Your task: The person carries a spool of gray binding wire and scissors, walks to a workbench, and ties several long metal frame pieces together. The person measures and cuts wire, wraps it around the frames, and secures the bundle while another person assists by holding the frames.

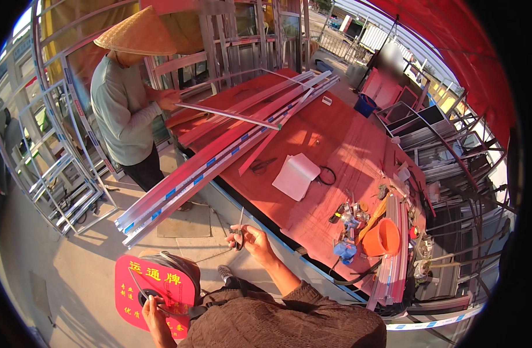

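My right hand (255, 242) is closed on a pair of dark scissors (238, 235), whose tips point up and away from me. Low on the left, my left hand (154, 313) pinches a thin grey strip (139, 282) in front of a red reel (126, 297). The reel has a rounded square side plate with yellow lettering, and more dark strip (182, 262) is wound behind that plate. The strip curves on past my fingers toward my dark sleeve. Beyond my right hand is the near edge of a red-topped worktable (266, 200).
Long metal profiles (219, 152) lie across the table and overhang its left side. A person in a conical hat (124, 110) holds a thin frame bar (231, 115) there. A notebook (296, 176), black scissors (263, 166), and an orange bucket (382, 236) sit on the tabletop. Frames crowd both sides.
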